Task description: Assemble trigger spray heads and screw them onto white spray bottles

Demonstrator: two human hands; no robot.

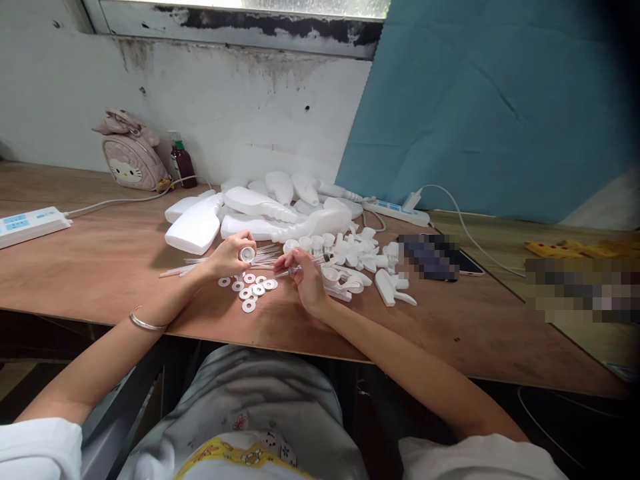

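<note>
My left hand (229, 256) is closed around a white round screw cap (247, 254), its open end turned toward me. Close beside it, the fingers of my right hand (309, 285) pinch a small clear plastic piece (294, 270) with a thin stem; its exact kind is too small to make out. Below my hands lie several flat white ring washers (249, 292). Thin clear tubes (186, 270) are spread under and behind my left hand. To the right of my right hand is a heap of white trigger spray heads (361, 250) and caps, one spray head (386, 288) lying apart.
White empty-looking spray bottles (195, 227) are piled behind my hands. Power strips (33, 225) with cords lie at left and back right. A pink bag (133, 157) and a dark bottle (183, 163) stand by the wall. Phones (433, 259) lie at right.
</note>
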